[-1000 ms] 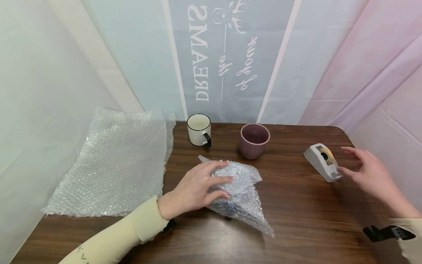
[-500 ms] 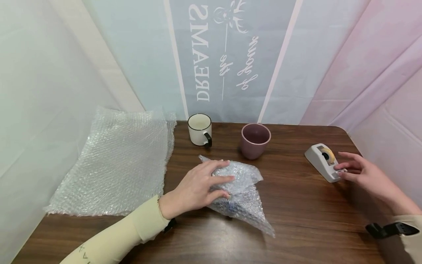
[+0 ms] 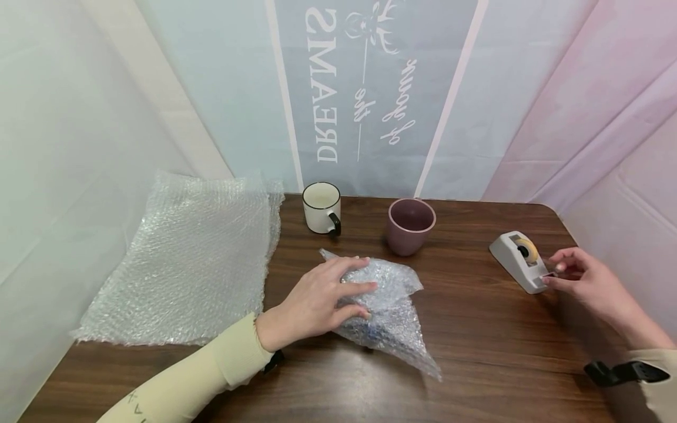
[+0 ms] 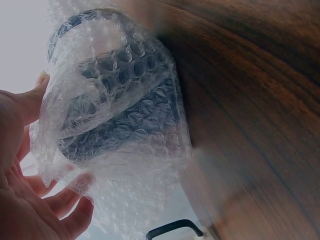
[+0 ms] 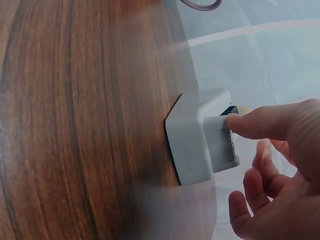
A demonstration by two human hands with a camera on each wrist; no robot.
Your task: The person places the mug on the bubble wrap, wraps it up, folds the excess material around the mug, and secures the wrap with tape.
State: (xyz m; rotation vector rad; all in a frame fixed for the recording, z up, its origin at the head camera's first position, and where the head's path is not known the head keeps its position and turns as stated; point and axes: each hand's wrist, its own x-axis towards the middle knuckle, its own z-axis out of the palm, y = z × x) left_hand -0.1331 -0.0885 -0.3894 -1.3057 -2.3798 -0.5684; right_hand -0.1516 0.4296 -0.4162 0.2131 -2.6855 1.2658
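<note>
My left hand rests with spread fingers on a bubble-wrapped bundle at the middle of the table. Through the plastic in the left wrist view, a dark, rounded thing shows inside the bundle; its exact kind is hidden by the wrap. At the right, my right hand is at the front end of a white tape dispenser. The thumb lies at the serrated cutter with the other fingers curled, and the hand pinches the end of the tape there. A yellowish roll sits in the dispenser.
A white mug with black rim and handle stands at the back edge. Right of it is a mauve mug. Flat bubble wrap sheets cover the left side. A printed curtain hangs behind the brown wooden table.
My right hand has come in to the front of the tape dispenser, its fingers curling from spread to a pinch at the cutter. The left hand has stayed on the bundle.
</note>
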